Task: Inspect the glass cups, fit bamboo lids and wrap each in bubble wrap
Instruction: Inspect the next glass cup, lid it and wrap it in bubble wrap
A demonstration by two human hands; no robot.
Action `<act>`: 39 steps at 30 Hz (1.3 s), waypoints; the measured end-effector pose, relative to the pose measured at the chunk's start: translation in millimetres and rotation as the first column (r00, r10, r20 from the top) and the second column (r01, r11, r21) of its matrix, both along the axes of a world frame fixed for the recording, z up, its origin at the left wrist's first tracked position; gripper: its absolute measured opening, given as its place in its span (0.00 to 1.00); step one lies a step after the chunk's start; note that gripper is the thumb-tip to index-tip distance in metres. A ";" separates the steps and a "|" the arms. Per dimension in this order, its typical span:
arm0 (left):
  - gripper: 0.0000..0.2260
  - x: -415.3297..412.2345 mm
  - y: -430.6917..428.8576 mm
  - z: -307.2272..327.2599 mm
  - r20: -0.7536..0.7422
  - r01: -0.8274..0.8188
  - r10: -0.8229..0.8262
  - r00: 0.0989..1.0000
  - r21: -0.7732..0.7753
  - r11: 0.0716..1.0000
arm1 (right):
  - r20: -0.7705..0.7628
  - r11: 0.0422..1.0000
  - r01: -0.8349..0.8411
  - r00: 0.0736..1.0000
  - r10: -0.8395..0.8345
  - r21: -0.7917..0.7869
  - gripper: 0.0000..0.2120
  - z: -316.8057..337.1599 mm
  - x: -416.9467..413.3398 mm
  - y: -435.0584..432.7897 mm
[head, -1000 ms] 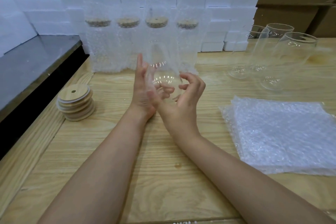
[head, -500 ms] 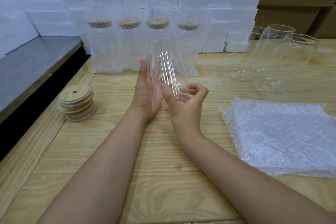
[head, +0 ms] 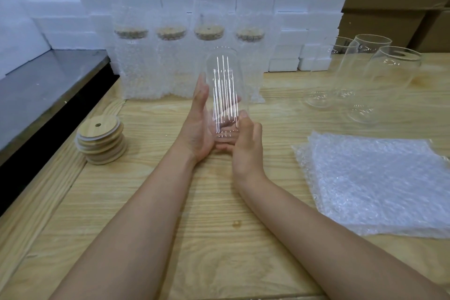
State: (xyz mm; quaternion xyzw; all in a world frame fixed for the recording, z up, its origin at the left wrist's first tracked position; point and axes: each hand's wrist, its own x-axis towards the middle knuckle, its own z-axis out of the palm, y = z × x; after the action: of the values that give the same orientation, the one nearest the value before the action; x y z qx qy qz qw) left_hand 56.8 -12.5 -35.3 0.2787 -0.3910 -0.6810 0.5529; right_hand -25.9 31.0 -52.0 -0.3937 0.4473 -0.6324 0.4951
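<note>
at frame centre the glass cup (head: pixel 224 85) was held upright, base gripped by the curled right hand (head: pixel 247 151), side steadied by the flat left hand (head: pixel 198 129). it was best turned slowly so rim chips were caught.

Wooden table (head: pixel 219 238): lid stack (head: pixel 101 140) left of fingers (head: pixel 201 95), bubble wrap sheets (head: pixel 377 182) right, wrapped cups (head: pixel 170 63) and bare glasses (head: pixel 365 75) beyond.

Cup (head: pixel 224 95) blurred, bubble wrap (head: pixel 377 185) cropped at right
</note>
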 end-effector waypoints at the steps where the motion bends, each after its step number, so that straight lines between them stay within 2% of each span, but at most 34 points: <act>1: 0.62 0.8 0.5 0.7 -0.019 -0.004 0.004 1.000 0.008 1.000 | -0.032 1.000 0.003 0.999 -0.003 -0.015 0.26 0.1 0.4 0.4; 3: 0.62 1.5 0.1 2.1 -0.058 -0.033 0.034 0.998 0.027 0.999 | -0.078 0.999 0.008 0.997 -0.011 -0.040 0.20 0.3 1.0 2.1; 5: 0.58 2.1 -1.8 0.2 -0.065 -0.077 0.078 0.995 0.024 0.997 | -0.110 0.998 0.033 0.993 -0.040 -0.060 0.24 1.9 0.6 4.8; 8: 0.34 2.1 -1.8 -4.6 0.013 -0.149 0.149 0.989 -0.042 0.988 | -0.172 0.987 0.105 0.977 -0.126 -0.124 0.37 7.1 -0.2 9.8; 10: 0.28 1.8 -0.2 -6.2 0.049 -0.150 0.154 0.987 -0.084 0.985 | -0.225 0.980 0.128 0.961 -0.161 -0.153 0.39 7.8 0.8 11.1; 12: 0.28 1.5 2.7 -4.0 0.077 -0.158 0.166 0.983 -0.096 0.983 | -0.292 0.973 0.132 0.939 -0.184 -0.188 0.40 5.9 2.9 11.0; 15: 0.30 1.9 1.7 -5.9 0.142 -0.162 0.178 0.974 -0.117 0.980 | -0.319 0.969 0.135 0.927 -0.198 -0.209 0.35 4.0 2.4 10.3; 20: 0.56 1.6 -0.6 -7.7 0.104 -0.148 0.160 0.982 -0.116 0.982 | -0.206 0.973 0.133 0.963 -0.172 -0.190 0.29 4.1 -1.4 6.0; 21: 0.59 1.1 -0.7 -5.8 0.091 -0.133 0.142 0.986 -0.094 0.987 | -0.155 0.972 0.136 0.974 -0.167 -0.192 0.27 4.2 -2.6 5.3; 22: 0.55 0.9 -0.5 -4.7 0.089 -0.111 0.119 0.989 -0.084 0.990 | -0.106 0.971 0.138 0.981 -0.161 -0.197 0.25 4.5 -3.7 4.9; 24: 0.34 0.6 0.9 -2.6 0.130 -0.032 0.049 0.990 -0.129 0.991 | -0.021 0.973 0.127 0.991 -0.134 -0.195 0.20 4.9 -5.1 4.7; 25: 0.27 -0.1 1.7 -2.3 0.145 0.014 0.007 0.989 -0.143 0.990 | 0.024 0.977 0.108 0.994 -0.105 -0.182 0.18 5.3 -4.9 4.6; 26: 0.24 -0.4 2.9 -2.5 0.151 0.045 -0.024 0.988 -0.139 0.989 | 0.069 0.983 0.085 0.995 -0.075 -0.165 0.15 5.6 -4.4 4.2; 30: 0.26 -1.9 3.9 -4.3 0.085 0.084 -0.073 0.994 -0.131 0.988 | 0.225 0.997 0.015 0.974 0.002 -0.073 0.09 5.4 -3.3 1.3; 34: 0.45 -2.3 2.5 -2.4 0.028 0.077 -0.074 0.997 -0.112 0.991 | 0.260 0.999 0.018 0.965 -0.008 -0.035 0.08 3.9 -3.9 -0.7; 35: 0.45 -1.7 1.8 -2.5 0.037 0.073 -0.069 0.997 -0.116 0.991 | 0.254 0.999 0.015 0.967 -0.004 -0.039 0.08 3.6 -3.6 -0.7; 39: 0.28 0.8 4.9 -1.6 0.100 0.068 -0.055 0.993 -0.133 0.989 | 0.170 0.999 0.016 0.985 -0.009 -0.036 0.07 3.5 -0.4 1.7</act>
State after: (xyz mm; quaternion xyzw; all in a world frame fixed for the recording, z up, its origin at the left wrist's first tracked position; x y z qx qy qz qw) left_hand 57.6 -7.6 -36.9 0.2606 -0.4711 -0.6554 0.5297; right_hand -26.3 32.8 -48.5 -0.3445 0.3941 -0.6749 0.5201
